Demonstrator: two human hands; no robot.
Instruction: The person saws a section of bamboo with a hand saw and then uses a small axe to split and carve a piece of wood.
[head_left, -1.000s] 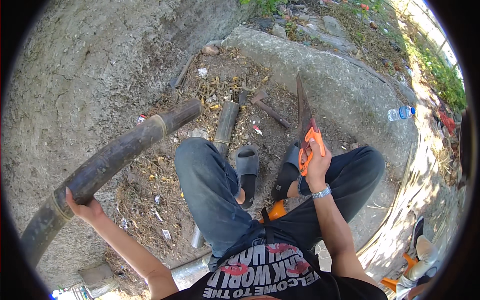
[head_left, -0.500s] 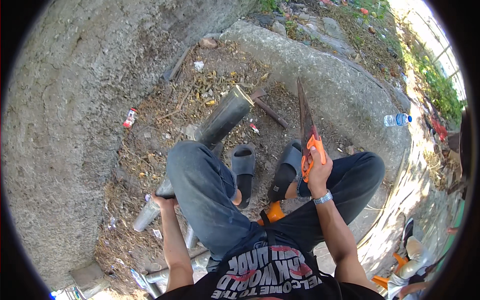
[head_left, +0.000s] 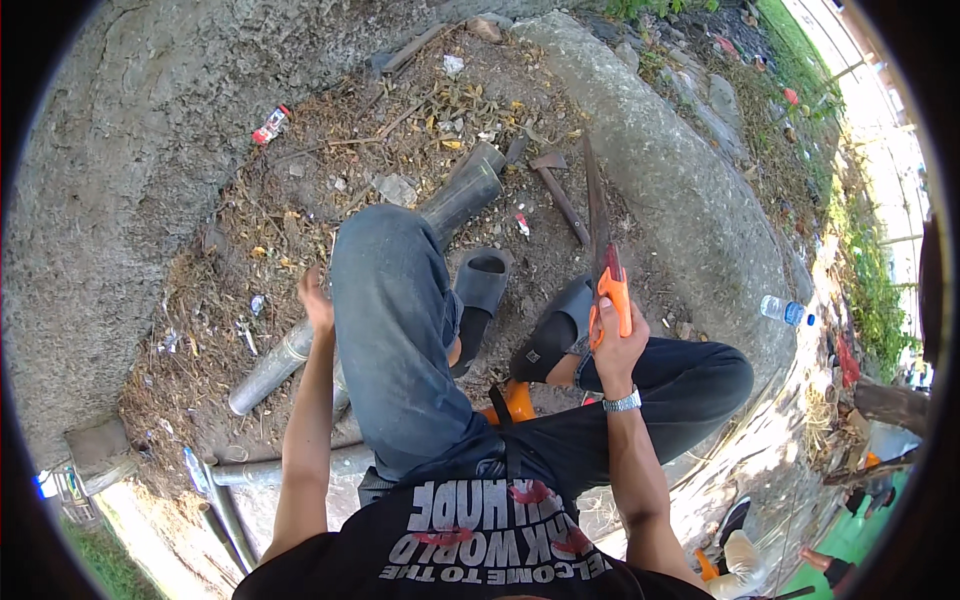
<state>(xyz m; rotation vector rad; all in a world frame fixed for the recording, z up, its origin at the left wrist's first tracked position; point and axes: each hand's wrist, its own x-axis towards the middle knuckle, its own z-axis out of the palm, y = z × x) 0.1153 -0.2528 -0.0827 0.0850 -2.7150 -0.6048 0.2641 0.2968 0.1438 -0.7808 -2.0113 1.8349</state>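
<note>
My right hand (head_left: pixel 617 338) is wrapped round the orange handle of a handsaw (head_left: pixel 599 205). The blade points away from me, above the dirt near my right foot. Beside my left knee, my left hand (head_left: pixel 316 300) has its fingers apart and nothing in them. A thick bamboo pole (head_left: pixel 462 195) slants along the ground, its far end in front of my left foot. My left leg hides its middle. A bamboo length (head_left: pixel 268 378) shows on the near side of that leg, below my left hand; whether it is the same pole I cannot tell.
A hatchet (head_left: pixel 563 198) lies on the dirt left of the saw blade. More bamboo poles (head_left: pixel 300 470) rest at the lower left. A plastic bottle (head_left: pixel 786 310) is on the stone ledge (head_left: pixel 690 200) at right. A rough wall (head_left: pixel 140 200) rises at left. Another person (head_left: pixel 740 560) is at lower right.
My left hand has let go of the bamboo and moved forward beside my knee. The pole's raised far end has come down toward the ground. My right hand still holds the saw.
</note>
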